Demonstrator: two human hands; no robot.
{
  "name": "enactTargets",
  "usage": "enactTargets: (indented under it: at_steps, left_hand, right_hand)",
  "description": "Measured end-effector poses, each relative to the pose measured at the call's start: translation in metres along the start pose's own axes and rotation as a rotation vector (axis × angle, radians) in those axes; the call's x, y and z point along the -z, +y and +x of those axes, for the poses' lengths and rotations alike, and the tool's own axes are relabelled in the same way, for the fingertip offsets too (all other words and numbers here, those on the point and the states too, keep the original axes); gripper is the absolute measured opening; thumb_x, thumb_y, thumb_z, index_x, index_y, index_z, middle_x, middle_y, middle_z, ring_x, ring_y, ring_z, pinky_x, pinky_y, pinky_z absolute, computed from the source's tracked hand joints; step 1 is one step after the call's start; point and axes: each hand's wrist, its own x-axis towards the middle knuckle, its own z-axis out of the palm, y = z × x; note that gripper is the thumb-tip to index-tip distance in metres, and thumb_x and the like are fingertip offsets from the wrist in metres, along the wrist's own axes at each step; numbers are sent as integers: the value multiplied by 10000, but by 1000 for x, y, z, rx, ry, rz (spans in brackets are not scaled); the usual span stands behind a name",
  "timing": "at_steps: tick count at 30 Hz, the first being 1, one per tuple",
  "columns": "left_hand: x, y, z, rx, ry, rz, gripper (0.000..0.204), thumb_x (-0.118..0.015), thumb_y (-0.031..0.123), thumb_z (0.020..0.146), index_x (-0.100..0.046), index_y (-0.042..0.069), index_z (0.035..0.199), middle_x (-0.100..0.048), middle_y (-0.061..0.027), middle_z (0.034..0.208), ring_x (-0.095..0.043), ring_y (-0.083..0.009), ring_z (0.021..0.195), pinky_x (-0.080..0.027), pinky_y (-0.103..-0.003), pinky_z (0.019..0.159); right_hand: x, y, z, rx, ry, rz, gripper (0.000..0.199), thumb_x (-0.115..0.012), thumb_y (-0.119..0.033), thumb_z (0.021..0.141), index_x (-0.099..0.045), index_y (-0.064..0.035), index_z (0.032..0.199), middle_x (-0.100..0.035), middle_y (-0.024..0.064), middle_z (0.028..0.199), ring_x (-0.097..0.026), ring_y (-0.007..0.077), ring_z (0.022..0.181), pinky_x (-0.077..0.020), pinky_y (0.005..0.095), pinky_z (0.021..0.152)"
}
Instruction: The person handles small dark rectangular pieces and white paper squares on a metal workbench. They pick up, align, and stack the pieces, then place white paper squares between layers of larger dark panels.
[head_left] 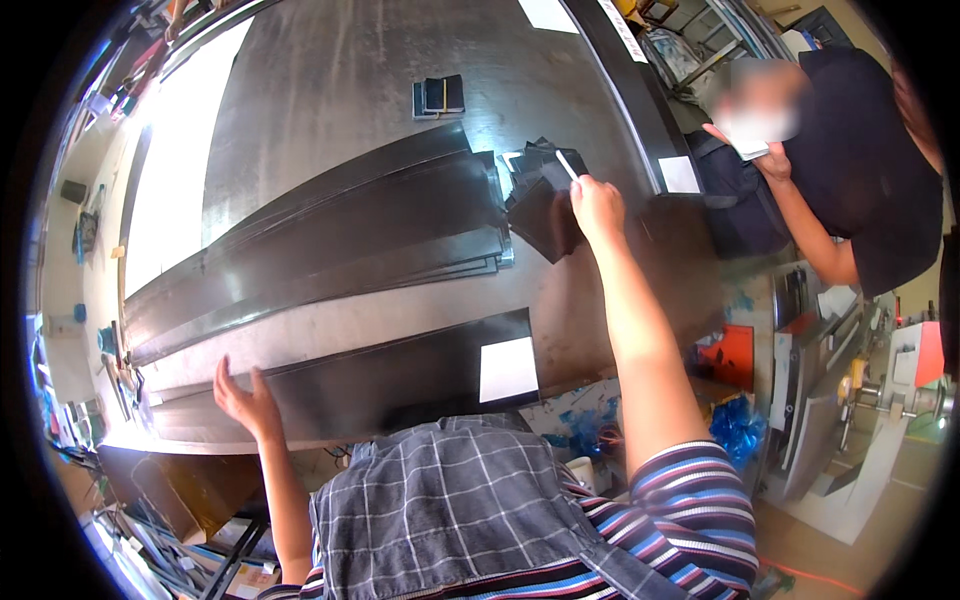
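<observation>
My left hand (245,400) rests with fingers spread on the near long dark metal strip (400,375), which lies along the table's front edge and carries a white paper label (508,369). My right hand (597,208) reaches far across the table and holds a thin white stick-like marker (566,165) above a pile of small dark sheet pieces (545,205). Between the two hands lies a stack of long dark metal strips (350,235).
The metal table (330,70) holds a few small dark blocks (440,96) farther back. A person in a dark shirt (860,160) sits at the right, holding something pale. A machine (860,390) stands at the lower right, with blue plastic and clutter below the table edge.
</observation>
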Motion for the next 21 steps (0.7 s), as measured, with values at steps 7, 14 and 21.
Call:
enactTargets:
  at_steps: [7, 14, 21]
  left_hand:
    - [-20, 221, 48, -508, -487, -530, 533, -744, 77, 719, -606, 83, 1234, -589, -140, 1250, -529, -348, 1193, -418, -445, 1018]
    - [-80, 283, 63, -296, -885, -653, 221, -710, 144, 764, -666, 22, 942, -661, -106, 833, -639, -250, 746, -516, -365, 699]
    - [-91, 255, 75, 459, -1063, -1002, 178, -653, 141, 890, -677, 33, 1029, -646, 20, 854, -555, -46, 713, -457, -206, 629]
  right_hand:
    - [71, -133, -17, 280, -546, 414, 138, -613, -115, 773, -657, -58, 891, -661, 200, 803, -656, 385, 794, -512, 459, 709]
    - [30, -139, -7, 60, -715, 994, 255, -657, -215, 904, -667, -15, 1061, -705, 87, 998, -663, 158, 915, -532, 316, 771]
    - [7, -97, 17, -854, -734, 1668, 427, -548, -366, 979, -603, 9, 1177, -664, 132, 1116, -645, 208, 1005, -531, 356, 857]
